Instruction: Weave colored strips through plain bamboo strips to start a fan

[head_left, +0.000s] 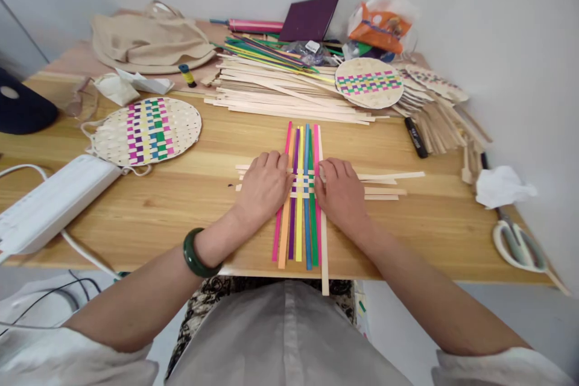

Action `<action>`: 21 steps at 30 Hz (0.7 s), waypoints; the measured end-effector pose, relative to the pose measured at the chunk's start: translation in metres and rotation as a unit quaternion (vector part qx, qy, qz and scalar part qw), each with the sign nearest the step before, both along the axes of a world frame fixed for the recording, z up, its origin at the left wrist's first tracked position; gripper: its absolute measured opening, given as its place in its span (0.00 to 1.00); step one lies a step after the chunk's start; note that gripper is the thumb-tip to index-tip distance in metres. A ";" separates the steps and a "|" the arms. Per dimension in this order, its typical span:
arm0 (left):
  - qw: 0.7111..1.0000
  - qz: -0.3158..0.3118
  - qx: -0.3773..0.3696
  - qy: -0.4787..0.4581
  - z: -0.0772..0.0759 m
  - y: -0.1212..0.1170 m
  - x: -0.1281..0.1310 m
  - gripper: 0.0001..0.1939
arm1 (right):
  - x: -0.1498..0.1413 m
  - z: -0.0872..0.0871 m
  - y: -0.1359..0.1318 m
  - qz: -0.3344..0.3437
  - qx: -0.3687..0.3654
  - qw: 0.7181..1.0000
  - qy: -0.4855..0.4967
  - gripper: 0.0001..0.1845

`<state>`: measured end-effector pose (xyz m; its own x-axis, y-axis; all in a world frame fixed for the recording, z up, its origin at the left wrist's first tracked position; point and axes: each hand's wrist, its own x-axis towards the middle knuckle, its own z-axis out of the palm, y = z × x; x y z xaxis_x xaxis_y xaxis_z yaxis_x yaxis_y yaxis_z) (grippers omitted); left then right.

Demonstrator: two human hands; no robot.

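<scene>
In front of me on the table lies a small weave of flat strips (299,189). Pink, orange, purple, yellow, blue and green strips run lengthwise, crossed by several pale ones. My left hand (266,184) grips the left edge of the weave, fingers bent and thumb at the outer pink and orange strips. Along the opposite edge, my right hand (341,193) holds the pink strip and a longer pale strip (324,253), whose near end hangs past the table edge. Pale crosswise strips (384,192) stick out beyond both hands, and my palms cover part of them.
Behind the weave are piles of pale strips (271,93) and coloured strips (253,51). Finished woven fans (149,131) lie left and back right. A power strip (58,202), a black marker (415,137), scissors (518,247) and a beige bag (149,42) surround the work.
</scene>
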<state>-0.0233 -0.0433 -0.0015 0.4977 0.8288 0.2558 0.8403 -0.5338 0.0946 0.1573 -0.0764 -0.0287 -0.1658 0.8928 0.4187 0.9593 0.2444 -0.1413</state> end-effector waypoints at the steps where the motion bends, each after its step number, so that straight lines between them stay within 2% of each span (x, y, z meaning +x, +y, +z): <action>1: 1.000 0.002 0.002 0.011 0.000 0.000 0.003 0.13 | 0.000 0.000 0.000 -0.005 0.003 1.000 -0.004 0.14; 7: 0.999 -0.020 -0.006 0.028 -0.006 0.000 0.009 0.15 | 0.001 -0.001 -0.002 -0.025 0.014 1.000 -0.008 0.10; 21: 0.998 -0.029 0.028 0.057 -0.008 -0.001 0.011 0.16 | -0.003 -0.002 0.001 -0.012 0.007 1.000 -0.012 0.10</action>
